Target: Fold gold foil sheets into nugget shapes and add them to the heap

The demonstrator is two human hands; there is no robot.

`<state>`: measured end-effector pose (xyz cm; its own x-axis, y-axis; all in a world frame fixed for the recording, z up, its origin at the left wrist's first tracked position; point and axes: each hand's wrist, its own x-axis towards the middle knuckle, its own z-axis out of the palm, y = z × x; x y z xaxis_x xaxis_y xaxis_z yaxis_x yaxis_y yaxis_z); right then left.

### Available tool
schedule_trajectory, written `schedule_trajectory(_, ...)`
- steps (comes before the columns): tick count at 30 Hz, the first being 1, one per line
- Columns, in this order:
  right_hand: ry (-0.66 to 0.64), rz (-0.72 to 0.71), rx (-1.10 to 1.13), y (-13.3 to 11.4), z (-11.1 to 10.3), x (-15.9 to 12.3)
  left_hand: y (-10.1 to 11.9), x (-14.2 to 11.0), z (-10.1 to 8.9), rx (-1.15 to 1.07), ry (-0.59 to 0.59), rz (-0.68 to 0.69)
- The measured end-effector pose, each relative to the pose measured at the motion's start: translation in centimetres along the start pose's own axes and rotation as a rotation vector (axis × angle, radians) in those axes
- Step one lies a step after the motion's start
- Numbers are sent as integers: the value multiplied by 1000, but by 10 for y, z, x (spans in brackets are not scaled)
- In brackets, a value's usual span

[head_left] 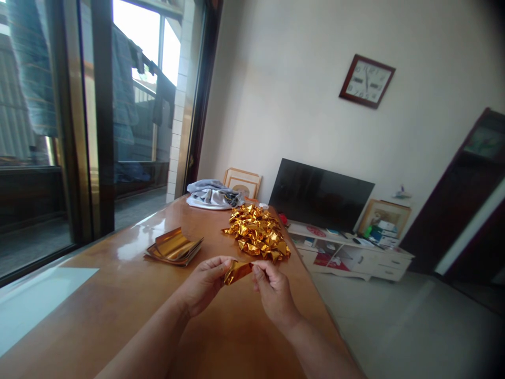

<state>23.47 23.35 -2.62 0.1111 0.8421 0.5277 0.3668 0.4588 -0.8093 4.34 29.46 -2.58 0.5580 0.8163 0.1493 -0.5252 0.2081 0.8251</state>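
Between my two hands is a folded piece of gold foil paper [237, 272], held above the wooden table [158, 310]. My left hand [205, 284] pinches its left end, and my right hand [274, 292] grips the right end between thumb and fingers. Just beyond them lies a heap of folded gold foil pieces [258, 229]. To the left of my hands rests a stack of flat gold foil sheets [173, 247], its top sheet curling upward.
Folded grey cloth [213, 195] lies at the table's far end, near a framed picture [244, 181]. A television [319, 195] stands on a white cabinet [363, 258] beyond the table's right edge. Glass sliding doors [90, 131] run along the left.
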Motion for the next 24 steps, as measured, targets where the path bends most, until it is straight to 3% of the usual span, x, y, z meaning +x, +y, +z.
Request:
schedule_trajectory(11, 8, -226, -215, -5, -12, -3, 2, -3, 1, -35, 10, -31)
schedule_trajectory(16, 23, -226, -203, 0, -10, -3, 5, -6, 3, -77, -49, -86)
schedule_trajectory(24, -47, -153, -239, -4, -9, -2, 4, -4, 3, -83, 19, -64)
